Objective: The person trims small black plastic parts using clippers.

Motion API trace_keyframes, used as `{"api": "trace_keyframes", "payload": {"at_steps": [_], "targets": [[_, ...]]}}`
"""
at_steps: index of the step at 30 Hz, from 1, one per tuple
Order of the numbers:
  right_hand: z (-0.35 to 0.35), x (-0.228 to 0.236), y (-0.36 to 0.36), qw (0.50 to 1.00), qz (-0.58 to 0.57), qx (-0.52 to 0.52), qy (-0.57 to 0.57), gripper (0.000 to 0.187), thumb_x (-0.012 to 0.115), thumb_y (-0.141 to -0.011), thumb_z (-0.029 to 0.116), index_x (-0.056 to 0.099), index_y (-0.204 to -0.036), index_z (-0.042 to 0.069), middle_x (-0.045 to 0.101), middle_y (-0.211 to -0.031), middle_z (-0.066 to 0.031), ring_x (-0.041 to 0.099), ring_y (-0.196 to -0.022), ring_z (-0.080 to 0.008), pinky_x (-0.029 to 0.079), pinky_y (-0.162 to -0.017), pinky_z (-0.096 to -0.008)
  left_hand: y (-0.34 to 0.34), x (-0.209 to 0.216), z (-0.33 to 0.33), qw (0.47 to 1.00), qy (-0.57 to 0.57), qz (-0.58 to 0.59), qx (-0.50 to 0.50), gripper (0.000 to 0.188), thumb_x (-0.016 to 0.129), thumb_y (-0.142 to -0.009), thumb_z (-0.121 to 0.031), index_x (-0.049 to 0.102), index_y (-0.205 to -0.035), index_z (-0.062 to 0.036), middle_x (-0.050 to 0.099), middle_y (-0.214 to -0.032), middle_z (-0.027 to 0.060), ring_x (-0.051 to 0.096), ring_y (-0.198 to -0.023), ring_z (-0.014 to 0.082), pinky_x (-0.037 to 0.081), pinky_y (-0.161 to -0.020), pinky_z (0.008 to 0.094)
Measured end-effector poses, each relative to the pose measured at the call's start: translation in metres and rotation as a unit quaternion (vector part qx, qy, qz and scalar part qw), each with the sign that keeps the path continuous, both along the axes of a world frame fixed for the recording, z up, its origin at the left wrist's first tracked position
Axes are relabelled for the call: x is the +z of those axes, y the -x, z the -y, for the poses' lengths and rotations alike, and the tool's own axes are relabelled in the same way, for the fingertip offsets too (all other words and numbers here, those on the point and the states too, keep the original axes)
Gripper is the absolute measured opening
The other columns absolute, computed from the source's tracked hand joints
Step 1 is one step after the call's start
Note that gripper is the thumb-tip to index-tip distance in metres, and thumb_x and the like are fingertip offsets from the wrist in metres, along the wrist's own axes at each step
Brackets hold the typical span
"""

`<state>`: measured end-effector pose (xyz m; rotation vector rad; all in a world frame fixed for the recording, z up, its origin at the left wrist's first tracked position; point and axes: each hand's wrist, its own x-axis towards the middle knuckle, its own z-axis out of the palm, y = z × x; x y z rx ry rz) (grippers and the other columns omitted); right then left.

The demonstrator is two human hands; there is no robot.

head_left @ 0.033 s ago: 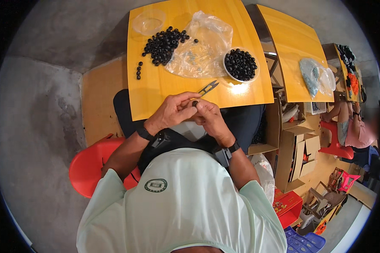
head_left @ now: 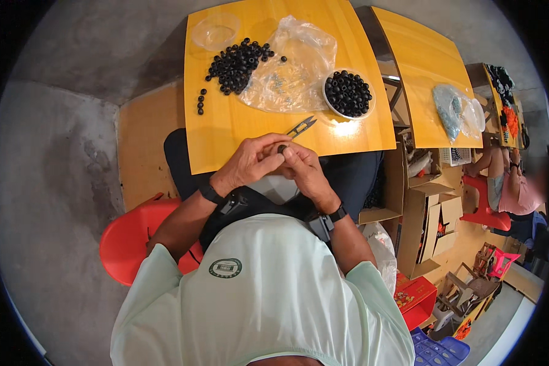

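Note:
A black bead point(head_left: 281, 148) is pinched between the fingertips of my left hand point(head_left: 248, 163) and my right hand point(head_left: 305, 169), which meet just off the table's near edge. Both hands are closed around it, and the right fingers are partly hidden. A pair of thread snips point(head_left: 301, 127) lies just beyond the left fingertips, blades pointing away to the right; whether a finger touches its handle I cannot tell. Farther back, a loose heap of black beads point(head_left: 236, 68) spreads on the yellow table point(head_left: 226, 143). To the right, a round white tub point(head_left: 348, 115) is filled with black beads.
A crumpled clear plastic bag point(head_left: 293, 67) lies between heap and tub. A clear round container point(head_left: 215, 33) stands at the far left. Beyond a gap, a second yellow table point(head_left: 418, 55) holds a plastic bag point(head_left: 448, 113). Cardboard boxes point(head_left: 416, 229) stand right; another person point(head_left: 518, 195) sits farther off.

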<state>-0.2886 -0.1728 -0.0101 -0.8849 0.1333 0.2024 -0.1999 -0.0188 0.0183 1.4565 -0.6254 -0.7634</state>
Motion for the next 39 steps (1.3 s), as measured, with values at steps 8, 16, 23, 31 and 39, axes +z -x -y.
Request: {"api": "trace_keyframes", "payload": {"at_steps": [8,16,23,31,39], "targets": [[-0.009,0.003,-0.008,0.948,0.143,-0.032,0.284,0.020,0.056,-0.098,0.017,0.061,-0.104,-0.002,0.064,-0.085,-0.0053,0.058,-0.077,-0.0116,0.050,-0.069,-0.0264,0.005,-0.013,0.007,0.996,-0.017,0.059,0.061,0.027,0.062,-0.089,-0.022,0.063,-0.098,0.0033,0.061,-0.076,0.0012,0.053,-0.072,0.0062,0.045,-0.065,0.0231],[-0.013,0.005,-0.010,0.902,0.182,-0.052,0.389,0.019,0.058,-0.095,0.016,0.060,-0.098,-0.003,0.061,-0.075,-0.0186,0.060,-0.066,-0.0234,0.048,-0.062,-0.0315,0.014,-0.028,0.010,0.989,0.033,0.073,0.125,0.022,0.063,-0.086,-0.018,0.063,-0.089,0.0038,0.060,-0.070,0.0020,0.051,-0.066,0.0065,0.045,-0.061,0.0243],[-0.011,-0.002,-0.009,0.921,0.140,-0.021,0.364,0.022,0.057,-0.098,0.019,0.060,-0.096,-0.003,0.063,-0.076,-0.0085,0.060,-0.068,-0.0179,0.048,-0.063,-0.0303,0.011,-0.034,0.009,0.990,0.007,0.058,0.129,0.024,0.062,-0.089,-0.020,0.064,-0.090,0.0040,0.060,-0.071,0.0020,0.052,-0.066,0.0070,0.045,-0.061,0.0237],[0.013,-0.014,0.006,0.997,0.006,0.007,-0.070,0.034,0.050,-0.102,0.034,0.057,-0.107,0.001,0.039,-0.072,0.0048,0.033,-0.059,-0.0059,0.027,-0.052,-0.0205,-0.003,-0.022,-0.013,0.996,0.010,-0.002,0.089,0.037,0.066,-0.092,-0.030,0.065,-0.111,0.0021,0.042,-0.067,-0.0072,0.038,-0.061,0.0022,0.032,-0.054,0.0194],[0.026,-0.031,0.011,0.969,0.044,-0.036,-0.242,0.036,0.050,-0.101,0.036,0.056,-0.106,0.001,0.033,-0.068,0.0064,0.028,-0.057,-0.0049,0.025,-0.050,-0.0204,-0.029,-0.063,-0.026,0.971,-0.108,0.139,0.162,0.020,0.072,-0.087,-0.014,0.067,-0.097,0.0030,0.047,-0.060,-0.0058,0.042,-0.058,0.0017,0.036,-0.052,0.0220]]}}
